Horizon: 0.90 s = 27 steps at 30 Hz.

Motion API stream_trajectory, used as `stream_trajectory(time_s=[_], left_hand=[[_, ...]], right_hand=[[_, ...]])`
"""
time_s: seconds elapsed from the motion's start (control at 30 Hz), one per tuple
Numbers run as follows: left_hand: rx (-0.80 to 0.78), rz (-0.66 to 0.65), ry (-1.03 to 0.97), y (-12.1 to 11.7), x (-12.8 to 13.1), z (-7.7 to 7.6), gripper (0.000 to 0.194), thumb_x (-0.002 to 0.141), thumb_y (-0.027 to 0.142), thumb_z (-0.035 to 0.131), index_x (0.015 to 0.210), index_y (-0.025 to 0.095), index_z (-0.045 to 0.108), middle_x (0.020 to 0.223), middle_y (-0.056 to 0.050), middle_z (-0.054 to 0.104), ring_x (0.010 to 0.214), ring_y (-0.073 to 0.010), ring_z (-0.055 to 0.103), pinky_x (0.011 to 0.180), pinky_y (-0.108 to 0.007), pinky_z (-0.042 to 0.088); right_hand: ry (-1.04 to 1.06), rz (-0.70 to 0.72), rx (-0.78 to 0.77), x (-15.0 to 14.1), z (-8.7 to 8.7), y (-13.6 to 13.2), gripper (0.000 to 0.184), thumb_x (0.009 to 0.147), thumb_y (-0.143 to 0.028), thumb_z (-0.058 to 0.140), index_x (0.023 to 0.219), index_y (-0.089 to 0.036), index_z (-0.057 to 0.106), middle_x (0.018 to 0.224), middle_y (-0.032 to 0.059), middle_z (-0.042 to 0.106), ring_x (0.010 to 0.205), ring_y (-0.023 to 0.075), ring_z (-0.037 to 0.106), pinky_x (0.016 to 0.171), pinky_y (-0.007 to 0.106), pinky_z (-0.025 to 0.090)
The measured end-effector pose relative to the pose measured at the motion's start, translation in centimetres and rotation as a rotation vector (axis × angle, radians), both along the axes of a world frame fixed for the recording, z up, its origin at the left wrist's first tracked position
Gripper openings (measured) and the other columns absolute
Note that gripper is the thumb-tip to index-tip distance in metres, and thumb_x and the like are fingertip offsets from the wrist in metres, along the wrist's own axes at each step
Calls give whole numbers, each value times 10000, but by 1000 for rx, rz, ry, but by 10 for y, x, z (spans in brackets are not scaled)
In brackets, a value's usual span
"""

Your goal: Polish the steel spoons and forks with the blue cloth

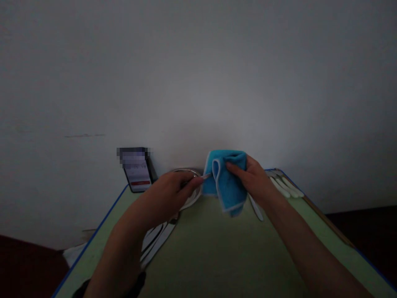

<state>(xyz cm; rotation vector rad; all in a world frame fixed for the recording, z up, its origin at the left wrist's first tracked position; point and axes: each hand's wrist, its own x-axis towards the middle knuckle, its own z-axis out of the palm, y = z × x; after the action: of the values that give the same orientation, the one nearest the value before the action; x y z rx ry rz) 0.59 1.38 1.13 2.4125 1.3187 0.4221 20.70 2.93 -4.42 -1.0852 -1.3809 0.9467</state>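
Note:
My left hand (pixel 173 188) is closed on a thin metal utensil (pixel 205 176) whose end runs into a blue cloth (pixel 226 182). My right hand (pixel 252 180) is wrapped round that cloth, which covers the utensil's far end. Both hands are held above a green table (pixel 211 252), just in front of a metal bowl (pixel 190 198) that my left hand partly hides.
A phone (pixel 138 169) leans against the white wall at the table's back left. Several white-handled utensils (pixel 287 186) lie at the back right, one more (pixel 257 209) under my right wrist. More cutlery (pixel 156 240) lies under my left forearm. The table has a blue edge.

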Motion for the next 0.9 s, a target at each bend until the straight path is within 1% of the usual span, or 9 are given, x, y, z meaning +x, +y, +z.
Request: stream_trajectory(time_s=[0.07,0.13,0.2,0.3,0.47,0.67,0.77,0.83,0.9], left_hand=[[-32,-37,29,-2,-6,3,390,874,426,351,709,168,593,522,27,539,463,-97,472,471,-196,327],[-59,-57,54,-4,-12,6,390,873,428,356,702,172,595,521,30,535,462,-92,473,464,-191,323],[-69,-64,77,-6,-16,8,389,865,434,373,688,173,600,537,25,546,475,-92,483,462,-189,326],[-73,-67,93,-8,-21,9,386,856,440,390,692,175,618,550,20,563,481,-94,491,448,-188,322],[-89,-64,84,-5,-23,8,381,850,451,399,759,182,652,529,25,552,454,-89,464,409,-191,279],[-98,3,78,-6,-20,8,408,821,508,417,741,198,669,493,36,500,428,-76,408,391,-183,256],[-69,21,101,-9,-18,11,401,806,521,434,734,210,676,472,41,496,408,-74,400,388,-183,256],[-39,22,109,-10,-18,12,391,805,513,444,745,208,680,475,37,518,410,-75,417,397,-186,264],[7,21,99,-9,-18,12,389,811,499,445,738,194,674,488,30,535,421,-77,433,412,-189,275]], right_hand=[[-278,87,53,15,10,-2,233,777,-392,558,878,-182,571,810,23,626,728,153,570,658,280,451],[-495,239,78,24,20,-7,219,823,-374,497,854,-176,586,767,18,618,693,145,556,636,270,436],[-633,350,91,27,26,-11,232,850,-361,454,824,-174,588,740,13,612,667,138,547,623,261,425],[-732,395,109,23,32,-15,248,854,-368,443,778,-175,578,705,3,599,639,132,540,600,249,409],[-721,397,96,18,36,-18,229,817,-380,502,820,-178,609,730,3,622,647,130,561,599,243,413],[-493,497,-181,20,30,-20,233,736,-392,596,833,-181,613,732,6,656,623,136,599,535,234,468],[-437,558,-272,19,28,-20,244,713,-389,623,835,-178,613,741,10,665,612,136,608,535,240,483],[-451,555,-267,18,27,-19,241,711,-391,625,828,-180,619,743,10,667,614,138,607,535,242,480],[-488,492,-196,16,28,-18,230,713,-388,625,814,-181,629,735,7,664,629,141,601,547,245,471]])
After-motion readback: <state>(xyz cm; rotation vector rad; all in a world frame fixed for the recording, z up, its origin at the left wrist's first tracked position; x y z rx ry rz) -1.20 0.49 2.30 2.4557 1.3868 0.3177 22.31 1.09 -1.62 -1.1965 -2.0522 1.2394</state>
